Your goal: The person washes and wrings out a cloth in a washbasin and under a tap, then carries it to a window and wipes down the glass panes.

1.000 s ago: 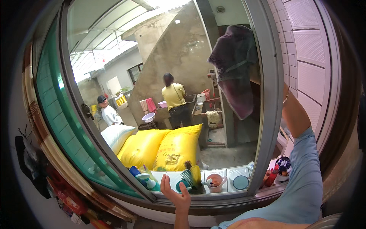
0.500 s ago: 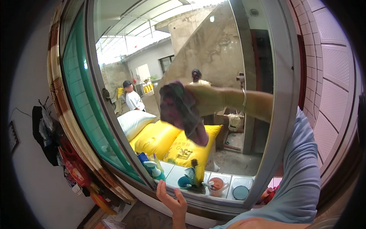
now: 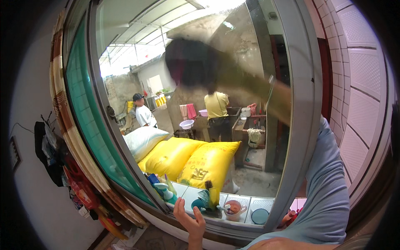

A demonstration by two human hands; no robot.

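Note:
My right arm reaches round the right side of the window frame point(image 3: 301, 104). Behind the glass pane point(image 3: 258, 183), my right hand point(image 3: 218, 66) presses a dark purplish cloth point(image 3: 189, 62) against its upper middle. Hand and cloth are smeared by motion, and the cloth hides the fingers. A band circles the wrist. Low on the near side, my left hand point(image 3: 189, 220) is open beside the lower frame, fingers apart and holding nothing. Beyond the glass near it, a green comb point(image 3: 204, 196), a mug point(image 3: 236, 209) and a spray bottle point(image 3: 166, 192) stand on the tiled sill.
Yellow sacks point(image 3: 208, 162) and a white sack point(image 3: 146, 139) lie outside beyond the sill. Farther off are a person in white point(image 3: 144, 116) and a person in yellow point(image 3: 216, 106). A curtain point(image 3: 79, 137) and hung bags point(image 3: 81, 183) are at the left.
My right hand has carried the cloth upward and slightly left across the glass, uncovering the person in yellow and the basins. My left hand stays nearly in place.

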